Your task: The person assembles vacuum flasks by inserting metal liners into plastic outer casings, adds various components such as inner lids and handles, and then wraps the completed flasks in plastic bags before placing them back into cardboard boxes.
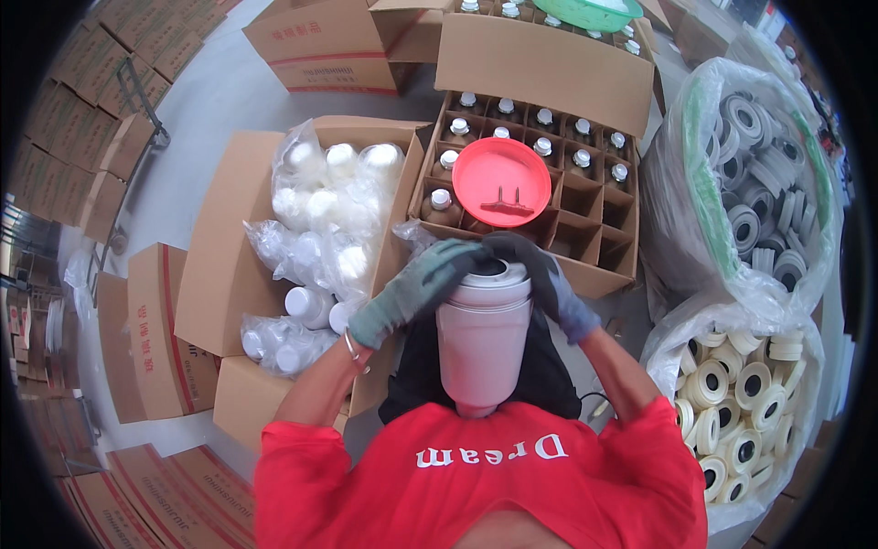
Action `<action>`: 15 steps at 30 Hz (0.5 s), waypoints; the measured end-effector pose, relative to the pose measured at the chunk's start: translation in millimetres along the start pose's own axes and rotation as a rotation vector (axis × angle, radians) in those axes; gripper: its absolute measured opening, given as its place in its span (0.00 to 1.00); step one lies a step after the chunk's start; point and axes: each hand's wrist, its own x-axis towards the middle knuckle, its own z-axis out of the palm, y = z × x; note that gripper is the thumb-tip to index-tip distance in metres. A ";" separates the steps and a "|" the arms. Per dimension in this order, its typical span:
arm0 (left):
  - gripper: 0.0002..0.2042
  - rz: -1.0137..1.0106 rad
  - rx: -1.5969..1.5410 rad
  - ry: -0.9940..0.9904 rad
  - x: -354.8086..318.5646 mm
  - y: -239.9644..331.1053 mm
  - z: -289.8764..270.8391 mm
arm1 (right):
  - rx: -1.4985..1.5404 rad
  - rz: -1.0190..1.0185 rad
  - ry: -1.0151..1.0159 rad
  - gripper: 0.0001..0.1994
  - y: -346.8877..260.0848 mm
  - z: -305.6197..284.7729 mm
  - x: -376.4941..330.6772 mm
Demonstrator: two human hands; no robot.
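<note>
A white plastic container (484,348) stands between my legs, its narrow end against my red shirt. At its far end is a round collar with a dark hole (489,267). My left hand (416,285), in a grey-green glove, grips the collar's left side, its fingers reaching over the top. My right hand (546,285), in a darker grey glove, wraps the right side of the same collar. Their fingertips come close together beyond the hole, and some are hidden there.
Ahead is a divided carton (631,242) of white-capped bottles, with a red dish (476,178) on top holding a reddish-brown tool (508,207). Bagged white containers (325,201) fill a carton at left. Sacks of grey rings (764,174) and cream rings (752,384) stand at right.
</note>
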 end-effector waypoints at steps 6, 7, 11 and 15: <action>0.25 -0.097 0.160 0.372 13.7 -40.6 56.7 | -0.872 -0.435 -0.206 0.26 -87.2 -2.8 -68.2; 0.27 -0.044 0.131 0.412 3.2 -45.2 74.8 | -0.864 -0.218 -0.136 0.26 -93.4 -8.5 -79.3; 0.24 -0.388 -0.153 0.403 -63.3 -44.7 122.4 | -0.623 0.307 0.230 0.19 -39.7 -57.4 -131.3; 0.17 -0.890 -0.919 -0.097 -78.5 -26.2 125.1 | -0.305 0.177 0.295 0.19 29.8 -74.6 -169.0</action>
